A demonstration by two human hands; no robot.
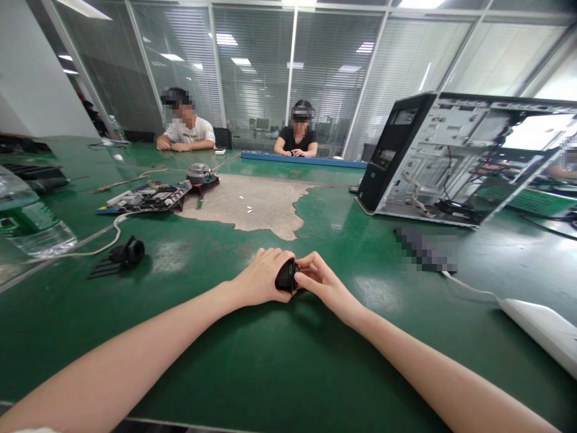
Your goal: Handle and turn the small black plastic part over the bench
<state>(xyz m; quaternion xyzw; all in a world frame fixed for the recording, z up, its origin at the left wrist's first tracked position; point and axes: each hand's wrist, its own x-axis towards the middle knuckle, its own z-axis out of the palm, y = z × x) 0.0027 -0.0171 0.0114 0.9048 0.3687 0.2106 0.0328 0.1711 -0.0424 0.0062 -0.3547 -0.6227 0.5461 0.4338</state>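
A small black part (285,276) is held just above the green table (270,367), near the middle of the view. My left hand (264,278) wraps round it from the left, fingers over its top and thumb below. From the right, my right hand (321,280) pinches the part's right edge between thumb and fingers. Which piece the right fingertips grip is too small to tell apart from the rest. Left of my hands, a black plastic piece with a round ring and flat slats (126,254) lies on the table.
An open computer case (406,159) stands at right, near a dark blurred object (421,248) and a white device (543,328). A circuit board (153,197), a metal-topped fan (202,174) and a bottle (33,219) are at left. Two people (192,131) sit across the table.
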